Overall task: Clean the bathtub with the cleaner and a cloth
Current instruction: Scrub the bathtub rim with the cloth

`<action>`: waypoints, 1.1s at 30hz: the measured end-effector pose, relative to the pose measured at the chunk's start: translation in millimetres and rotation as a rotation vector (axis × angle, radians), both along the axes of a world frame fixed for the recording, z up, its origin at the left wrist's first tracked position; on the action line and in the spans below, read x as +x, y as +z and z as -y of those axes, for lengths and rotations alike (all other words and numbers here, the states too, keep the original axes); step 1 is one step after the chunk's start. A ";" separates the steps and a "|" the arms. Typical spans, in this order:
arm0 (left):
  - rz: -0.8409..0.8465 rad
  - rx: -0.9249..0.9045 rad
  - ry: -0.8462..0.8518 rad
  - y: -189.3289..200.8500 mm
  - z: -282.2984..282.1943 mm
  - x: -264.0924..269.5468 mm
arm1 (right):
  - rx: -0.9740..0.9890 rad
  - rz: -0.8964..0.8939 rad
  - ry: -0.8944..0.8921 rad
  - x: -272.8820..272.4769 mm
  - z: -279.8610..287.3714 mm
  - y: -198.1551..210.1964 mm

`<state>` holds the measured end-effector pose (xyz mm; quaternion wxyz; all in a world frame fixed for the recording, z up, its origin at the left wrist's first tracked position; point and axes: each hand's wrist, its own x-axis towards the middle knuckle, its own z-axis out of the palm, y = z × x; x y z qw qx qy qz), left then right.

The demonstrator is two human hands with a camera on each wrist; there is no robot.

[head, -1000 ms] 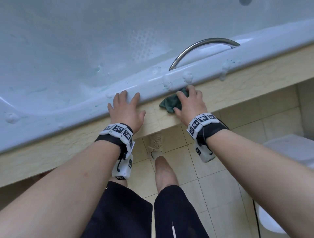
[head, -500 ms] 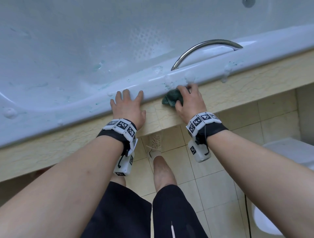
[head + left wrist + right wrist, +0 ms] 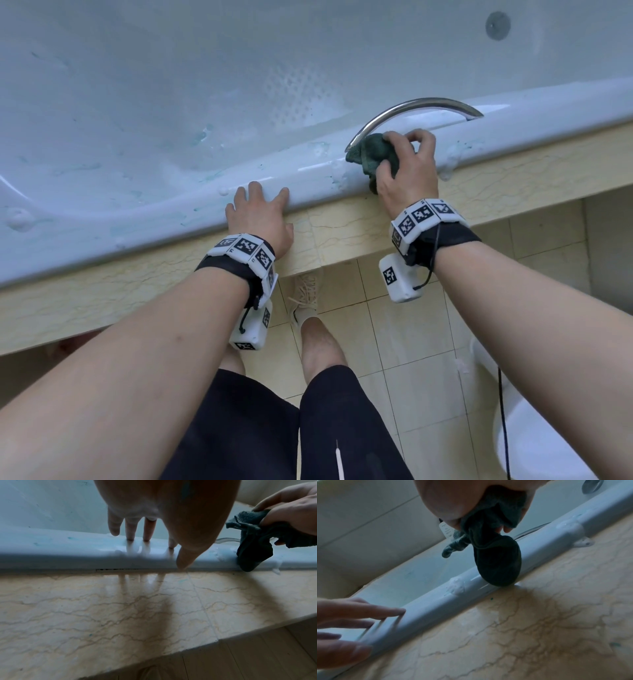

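Note:
A white bathtub point(image 3: 171, 120) with foam and blue cleaner smears fills the top of the head view; its rounded rim point(image 3: 308, 178) runs across. My right hand point(image 3: 407, 168) grips a bunched dark green cloth point(image 3: 373, 154) on the rim, at the left foot of the chrome grab handle point(image 3: 411, 109). The cloth point(image 3: 496, 561) hangs from the hand onto the rim point(image 3: 436, 601) in the right wrist view, and shows at the right point(image 3: 252, 545) in the left wrist view. My left hand point(image 3: 260, 219) lies flat, fingertips point(image 3: 145, 534) on the rim. No cleaner bottle is in view.
A beige marble ledge point(image 3: 342, 226) runs along the tub's front, with tiled floor point(image 3: 394, 325) below. My legs and a shoe point(image 3: 305, 294) stand under the ledge. A white fixture point(image 3: 534, 442) sits at the lower right. Foam blobs point(image 3: 452, 161) cling to the rim right of the cloth.
My right hand has carried the cloth from the marble ledge up onto the tub rim beside the grab handle's foot. The left hand has stayed in place on the rim.

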<state>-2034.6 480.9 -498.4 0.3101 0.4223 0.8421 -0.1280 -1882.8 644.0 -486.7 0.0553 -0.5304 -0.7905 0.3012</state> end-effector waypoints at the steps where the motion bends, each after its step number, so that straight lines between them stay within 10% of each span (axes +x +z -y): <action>1: 0.005 -0.004 0.002 0.3 0.2 -0.2 | -0.008 0.046 0.029 -1.2 -0.4 -0.9; 17: 0.028 0.002 0.007 -1.8 5.7 -1.9 | -0.016 0.413 0.381 -16.8 3.6 -25.0; 27: 0.059 -0.010 0.031 1.8 2.2 -2.1 | -0.038 0.452 0.152 -3.1 -4.5 -24.0; 33: 0.054 -0.004 0.028 1.4 2.6 -2.5 | -0.054 0.424 0.491 -37.7 63.5 -27.4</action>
